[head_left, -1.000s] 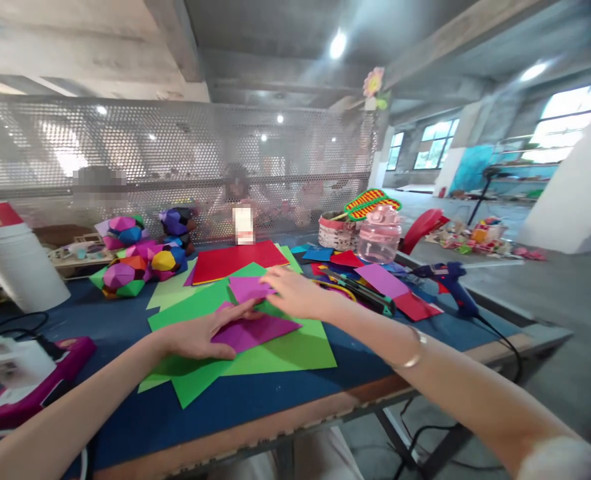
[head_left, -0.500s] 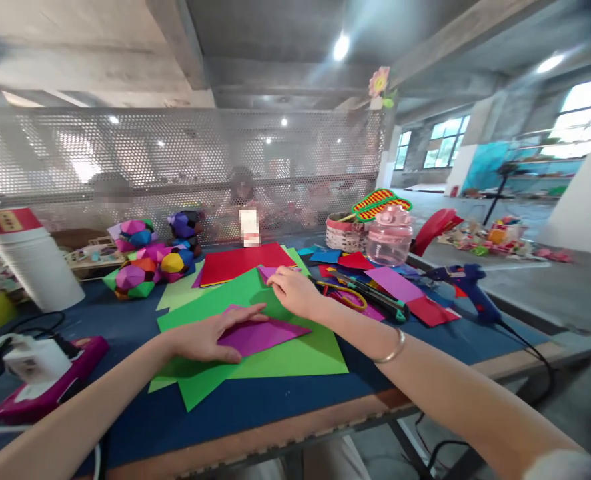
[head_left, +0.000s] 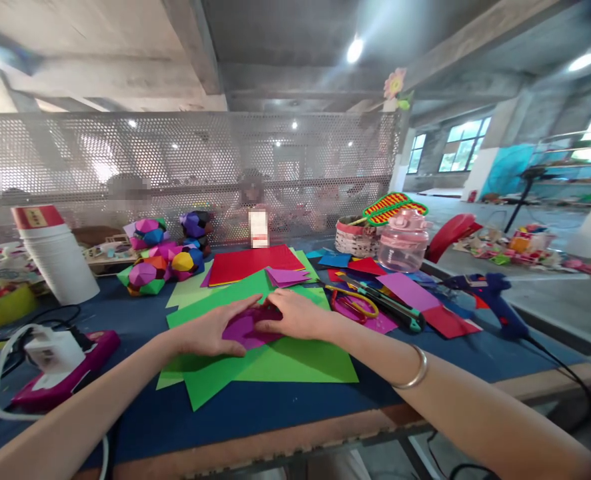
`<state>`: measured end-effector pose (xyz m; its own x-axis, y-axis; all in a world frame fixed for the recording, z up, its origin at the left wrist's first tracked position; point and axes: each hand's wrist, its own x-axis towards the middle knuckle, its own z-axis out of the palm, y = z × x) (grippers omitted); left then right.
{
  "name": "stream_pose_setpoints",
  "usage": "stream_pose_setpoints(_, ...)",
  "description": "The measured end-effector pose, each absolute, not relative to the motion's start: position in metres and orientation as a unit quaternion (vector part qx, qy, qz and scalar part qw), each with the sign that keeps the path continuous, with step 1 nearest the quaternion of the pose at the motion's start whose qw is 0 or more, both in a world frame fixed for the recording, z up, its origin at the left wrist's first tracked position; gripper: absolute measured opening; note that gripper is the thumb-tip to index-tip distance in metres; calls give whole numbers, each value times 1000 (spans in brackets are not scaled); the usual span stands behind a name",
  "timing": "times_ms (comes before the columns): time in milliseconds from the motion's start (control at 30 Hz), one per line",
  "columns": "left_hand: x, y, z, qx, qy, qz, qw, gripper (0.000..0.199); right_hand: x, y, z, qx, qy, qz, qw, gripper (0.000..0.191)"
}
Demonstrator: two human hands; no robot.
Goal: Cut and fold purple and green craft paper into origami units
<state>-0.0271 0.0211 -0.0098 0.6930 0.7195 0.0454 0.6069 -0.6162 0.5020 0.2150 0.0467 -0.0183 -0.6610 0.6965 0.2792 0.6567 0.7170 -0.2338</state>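
Note:
A purple sheet of paper (head_left: pixel 243 330) lies on top of green paper sheets (head_left: pixel 300 363), bent up between my two hands. My left hand (head_left: pixel 208 331) holds its left side, thumb toward me and fingers along the far edge. From the right, my right hand (head_left: pixel 295 313) grips the other end with thumb and curled fingers, hiding that part of it. Just beyond my right hand rest small folded purple paper pieces (head_left: pixel 286 276). A stack of red paper (head_left: pixel 248 263) lies behind them.
Faceted paper balls (head_left: pixel 148 277) and stacked white cups (head_left: pixel 63 267) stand at left, near a power strip (head_left: pixel 103 343). To the right are a utility knife (head_left: pixel 395 303), yellow-handled scissors (head_left: pixel 355 301), a pink bottle (head_left: pixel 403 250), a basket (head_left: pixel 355 239) and a blue glue gun (head_left: pixel 495 297).
My right hand has come back toward me from the small purple pieces to the right end of the purple sheet. The sheet, flat before, is now bent. The view has shifted slightly left.

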Motion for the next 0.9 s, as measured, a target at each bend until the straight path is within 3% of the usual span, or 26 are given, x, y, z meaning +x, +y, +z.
stream_pose_setpoints(233, -25, 22, -9, 882, 406, 148, 188, 95, 214, 36, -8, -410, -898, 95, 126, 78)
stream_pose_setpoints(367, -24, 25, -15, 874, 418, 188, 162, 87, 218, 43, -9, -441, -875, 136, 144, 87)
stream_pose_setpoints(433, -24, 27, -18, 866, 425, 220, 143, 83, 221, 50, -11, -447, -859, 172, 182, 77)
stream_pose_setpoints(533, -24, 26, -19, 848, 428, 284, 131, 71, 225, 63, -15, -440, -836, 241, 223, 40)
stream_pose_setpoints(600, -23, 25, -18, 810, 438, 357, 159, 58, 226, 69, -19, -428, -828, 270, 240, 27)
stream_pose_setpoints(700, -23, 28, -15, 728, 471, 455, 203, 45, 224, 74, -22, -407, -809, 292, 306, 31)
stream_pose_setpoints(900, -22, 33, -12, 641, 482, 483, 352, 57, 213, 68, -22, -328, -784, 354, 390, 48)
